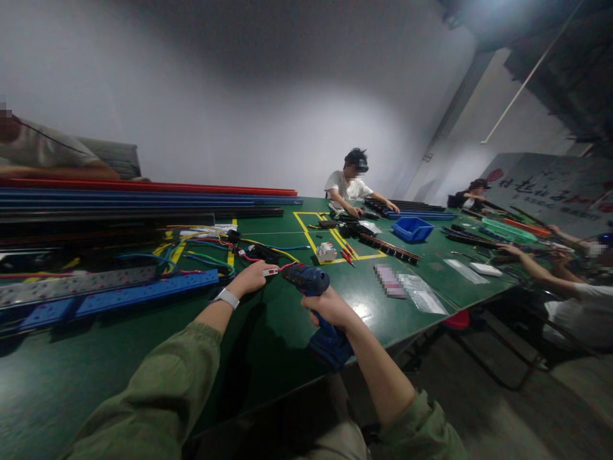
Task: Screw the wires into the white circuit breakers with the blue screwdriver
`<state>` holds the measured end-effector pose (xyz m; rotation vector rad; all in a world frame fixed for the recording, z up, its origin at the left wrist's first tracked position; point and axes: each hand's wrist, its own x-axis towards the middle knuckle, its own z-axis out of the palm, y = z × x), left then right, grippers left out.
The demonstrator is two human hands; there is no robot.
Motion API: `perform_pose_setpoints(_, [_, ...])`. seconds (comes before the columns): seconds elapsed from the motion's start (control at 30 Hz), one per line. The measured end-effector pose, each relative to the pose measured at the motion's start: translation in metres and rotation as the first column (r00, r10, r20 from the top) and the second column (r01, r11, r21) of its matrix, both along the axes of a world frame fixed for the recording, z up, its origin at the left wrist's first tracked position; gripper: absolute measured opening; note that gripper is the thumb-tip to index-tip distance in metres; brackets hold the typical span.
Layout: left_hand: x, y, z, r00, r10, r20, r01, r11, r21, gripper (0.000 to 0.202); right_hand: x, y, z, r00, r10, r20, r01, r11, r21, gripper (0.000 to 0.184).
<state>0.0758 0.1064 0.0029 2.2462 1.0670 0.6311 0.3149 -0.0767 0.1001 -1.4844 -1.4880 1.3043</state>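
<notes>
My right hand [330, 306] is wrapped round the grip of a blue cordless screwdriver [313, 300], whose nose points left toward my left hand. My left hand [253, 278], with a white watch on the wrist, pinches a small white-and-red part [271, 271] with a red wire, held right at the tool's tip above the green table [268, 338]. A tangle of coloured wires [205, 252] lies just beyond my left hand.
Long blue strips [138, 294] and a grey strip lie at left, with red, blue and black rails [143, 198] stacked behind. A white breaker [326, 252], a blue bin [412, 229] and plastic bags [424, 297] sit further on. Other people work at the far end, right side and left.
</notes>
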Motion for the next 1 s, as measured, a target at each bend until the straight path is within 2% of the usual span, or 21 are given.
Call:
perform_pose_setpoints(0.13, [-0.0001, -0.0004, -0.0012, 0.999, 0.034, 0.006, -0.035, 0.999, 0.027, 0.055, -0.0006, -0.0003, 0.0011, 1.000, -0.005, -0.002, 0.005, 1.000, 0.008, 0.006])
perform_pose_setpoints(0.37, [-0.0007, -0.0004, -0.0005, 1.000, 0.007, 0.009, -0.008, 1.000, 0.025, 0.055, -0.0014, -0.0021, 0.0045, 1.000, -0.012, 0.014, 0.012, 1.000, -0.020, 0.005])
perform_pose_setpoints(0.83, [-0.0003, 0.0024, -0.0041, 0.999, 0.049, 0.003, -0.049, 0.998, 0.036, 0.060, 0.0003, -0.0001, 0.0003, 1.000, -0.006, 0.010, 0.006, 1.000, -0.012, 0.003])
perform_pose_setpoints(1.0, [-0.0005, 0.0023, -0.0046, 0.999, 0.025, 0.023, -0.026, 0.999, 0.038, 0.058, 0.0002, -0.0003, 0.0008, 1.000, -0.005, 0.027, 0.005, 1.000, 0.002, 0.004])
